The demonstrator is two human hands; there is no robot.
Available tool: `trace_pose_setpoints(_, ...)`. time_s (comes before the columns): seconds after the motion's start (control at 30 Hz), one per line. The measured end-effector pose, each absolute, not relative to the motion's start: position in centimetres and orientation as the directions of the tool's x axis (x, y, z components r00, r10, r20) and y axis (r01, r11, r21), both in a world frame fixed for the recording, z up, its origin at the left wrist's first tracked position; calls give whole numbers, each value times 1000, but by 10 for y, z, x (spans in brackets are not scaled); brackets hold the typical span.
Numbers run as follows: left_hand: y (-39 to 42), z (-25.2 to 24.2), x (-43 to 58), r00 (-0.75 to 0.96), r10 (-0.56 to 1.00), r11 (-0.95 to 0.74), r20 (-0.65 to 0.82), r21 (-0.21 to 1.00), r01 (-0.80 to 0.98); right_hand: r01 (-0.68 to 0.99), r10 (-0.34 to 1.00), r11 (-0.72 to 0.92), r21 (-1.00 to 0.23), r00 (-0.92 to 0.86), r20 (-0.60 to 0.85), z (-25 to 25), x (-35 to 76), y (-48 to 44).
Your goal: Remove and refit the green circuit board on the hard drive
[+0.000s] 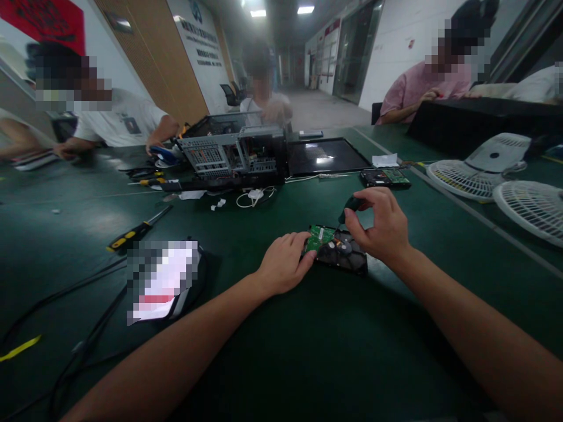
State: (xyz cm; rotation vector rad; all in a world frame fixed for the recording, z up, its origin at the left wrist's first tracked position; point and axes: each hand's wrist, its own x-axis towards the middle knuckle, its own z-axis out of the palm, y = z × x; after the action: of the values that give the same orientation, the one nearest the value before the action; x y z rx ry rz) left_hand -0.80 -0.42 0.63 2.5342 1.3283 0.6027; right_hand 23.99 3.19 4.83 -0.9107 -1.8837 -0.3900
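A hard drive (347,258) lies on the green table with its green circuit board facing up. My left hand (285,264) grips the drive's left end, thumb on the near edge and fingers on the far side. In my right hand (382,225) is a small dark screwdriver (349,208), its handle pinched between thumb and fingers. The screwdriver tilts down to the left, and its tip meets the drive near the edge of the circuit board. Whether the tip sits in a screw is too small to tell.
An opened computer case (233,155) stands at the back, beside a black panel (328,157). Another hard drive (385,178) lies beyond my right hand. White fan grilles (457,176) are at right. A yellow-black screwdriver (136,233), a lit phone (165,281) and cables are at left. Several people sit around.
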Motion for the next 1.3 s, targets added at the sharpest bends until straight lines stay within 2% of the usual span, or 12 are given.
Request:
trace_pose_setpoints(0.33,-1,3,-11,484,840,-542,245,419,729,723,421,682,-110,-265,867,51,239,29)
trace_pose_setpoints(0.67,-2,5,-8,487,838,-546,248,390,742,719,392,688,-98,-255,884,50,238,31)
trace_pose_setpoints(1.07,-2,3,-8,499,831,-556,247,364,747,743,448,647,-174,-186,874,47,237,31)
trace_pose_setpoints(1.3,-3,6,-8,509,829,-559,230,345,754,741,426,654,-149,-199,882,48,238,30)
